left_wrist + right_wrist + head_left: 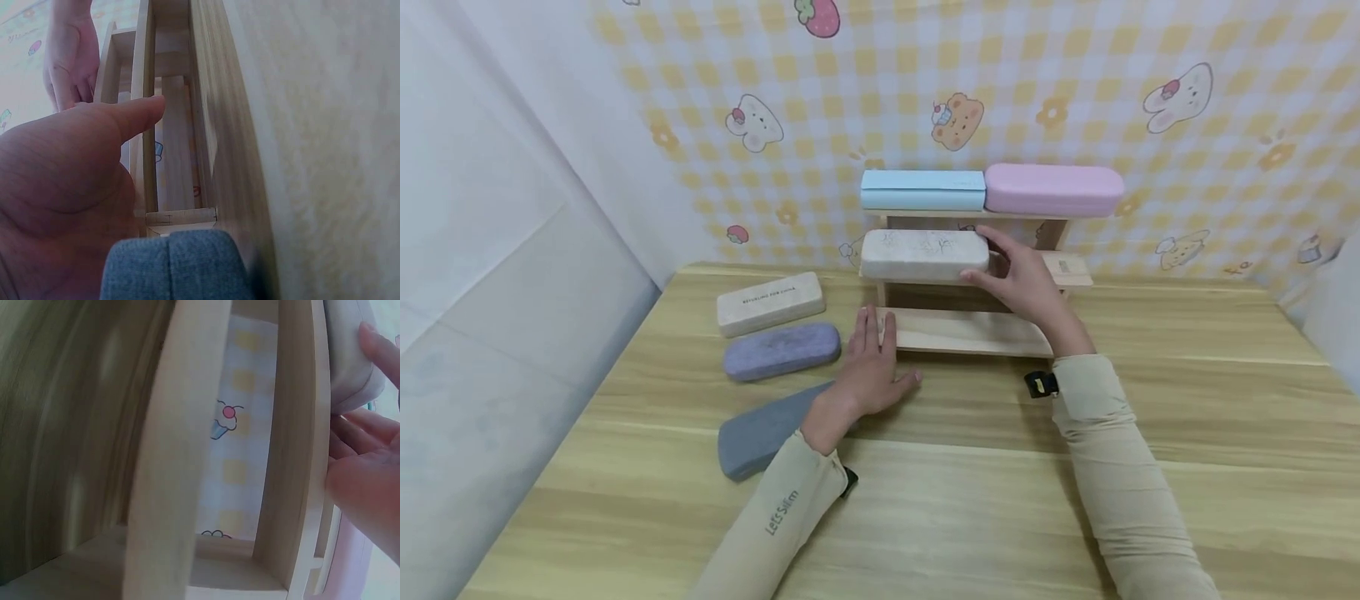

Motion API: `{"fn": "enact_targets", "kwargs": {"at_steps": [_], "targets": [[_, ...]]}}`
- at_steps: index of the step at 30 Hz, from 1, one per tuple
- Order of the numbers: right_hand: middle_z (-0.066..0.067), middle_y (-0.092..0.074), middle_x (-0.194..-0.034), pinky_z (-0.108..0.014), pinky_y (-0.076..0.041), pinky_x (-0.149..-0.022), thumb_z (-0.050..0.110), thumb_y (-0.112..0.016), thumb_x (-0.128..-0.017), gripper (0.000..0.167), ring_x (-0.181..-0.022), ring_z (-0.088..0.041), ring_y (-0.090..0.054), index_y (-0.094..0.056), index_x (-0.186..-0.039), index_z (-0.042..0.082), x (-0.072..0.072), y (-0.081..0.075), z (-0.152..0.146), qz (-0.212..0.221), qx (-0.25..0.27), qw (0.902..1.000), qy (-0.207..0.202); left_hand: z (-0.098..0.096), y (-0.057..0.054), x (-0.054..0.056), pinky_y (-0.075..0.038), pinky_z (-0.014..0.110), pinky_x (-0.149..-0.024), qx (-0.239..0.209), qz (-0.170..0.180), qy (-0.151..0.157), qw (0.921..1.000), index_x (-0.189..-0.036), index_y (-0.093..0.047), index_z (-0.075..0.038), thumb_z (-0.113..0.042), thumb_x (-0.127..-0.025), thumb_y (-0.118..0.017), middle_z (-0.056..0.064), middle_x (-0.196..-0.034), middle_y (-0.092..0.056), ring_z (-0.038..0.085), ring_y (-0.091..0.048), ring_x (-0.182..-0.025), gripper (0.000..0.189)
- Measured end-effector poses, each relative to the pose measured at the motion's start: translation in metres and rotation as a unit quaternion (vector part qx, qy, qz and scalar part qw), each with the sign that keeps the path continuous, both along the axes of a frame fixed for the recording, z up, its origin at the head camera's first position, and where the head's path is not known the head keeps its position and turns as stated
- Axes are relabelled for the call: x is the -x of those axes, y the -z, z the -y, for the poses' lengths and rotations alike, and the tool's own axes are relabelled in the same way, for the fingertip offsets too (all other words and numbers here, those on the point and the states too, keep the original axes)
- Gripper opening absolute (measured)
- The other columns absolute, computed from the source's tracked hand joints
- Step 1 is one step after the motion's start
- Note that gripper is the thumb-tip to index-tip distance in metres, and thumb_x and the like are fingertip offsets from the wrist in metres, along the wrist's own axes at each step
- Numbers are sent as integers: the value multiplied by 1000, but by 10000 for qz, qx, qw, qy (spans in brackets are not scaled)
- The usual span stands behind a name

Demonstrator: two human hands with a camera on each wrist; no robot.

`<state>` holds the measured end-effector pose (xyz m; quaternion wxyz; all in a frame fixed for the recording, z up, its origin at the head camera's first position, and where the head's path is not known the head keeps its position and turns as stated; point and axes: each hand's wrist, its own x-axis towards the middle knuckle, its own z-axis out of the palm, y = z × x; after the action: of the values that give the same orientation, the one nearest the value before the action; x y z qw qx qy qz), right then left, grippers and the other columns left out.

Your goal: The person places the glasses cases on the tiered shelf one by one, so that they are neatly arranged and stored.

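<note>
A white patterned glasses case [921, 254] lies on the left part of the middle tier of a wooden stepped rack [966, 332]. My right hand [1026, 283] holds its right end, thumb on the front and a finger at the top back corner. In the right wrist view the thumb touches the case [350, 356], and the other fingers are partly hidden behind its end. My left hand [872, 375] rests with fingers extended at the left end of the bottom tier. Its thumb sticks out sideways, and nothing is in its grasp.
A light blue case [922, 192] and a pink case [1052, 190] sit side by side on the top tier. Left of the rack lie a cream case [771, 304], a purple case [782, 351] and a grey-blue case [760, 433], partly covered by my left arm. Checked cloth hangs behind.
</note>
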<state>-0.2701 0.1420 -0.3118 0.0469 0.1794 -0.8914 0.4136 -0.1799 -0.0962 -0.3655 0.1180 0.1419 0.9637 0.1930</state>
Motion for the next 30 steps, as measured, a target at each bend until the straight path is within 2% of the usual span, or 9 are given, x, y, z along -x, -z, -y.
{"fn": "enact_targets", "kwargs": {"at_steps": [5,13,20,30], "targets": [[-24,-45,-155,-50,-36,-119,24,-73,-93,73,-145,-38,-42,-39,-153,2,-1,1,3,-45,-159,9998,76,0,2,0,-8,55,-128,53,-62,49,10000,-160,5,1,-44,-103,-52,30,-164,19,40,21,-155,93],[-25,-39,-157,-50,-30,-122,22,-71,-95,75,-148,-40,-37,-33,-155,0,0,0,8,-151,-329,9993,-26,0,-1,-1,-11,55,-127,20,-45,7,10000,-160,4,1,-45,-102,-54,29,-165,18,40,19,-155,94],[-25,-33,-161,-51,-26,-124,24,-67,-97,78,-151,-40,-32,-24,-158,0,4,1,9,-41,-471,9988,-97,-1,-3,-1,-10,55,-128,-11,23,-54,10000,-161,5,-1,-47,-101,-54,27,-165,20,38,21,-155,96],[-23,-33,-162,-51,-29,-123,28,-67,-98,79,-150,-39,-34,-24,-159,3,2,0,11,70,-553,9984,-25,-1,-2,-1,-10,55,-128,39,-38,-15,10000,-160,3,1,-46,-101,-55,29,-165,17,40,19,-155,95]]}}
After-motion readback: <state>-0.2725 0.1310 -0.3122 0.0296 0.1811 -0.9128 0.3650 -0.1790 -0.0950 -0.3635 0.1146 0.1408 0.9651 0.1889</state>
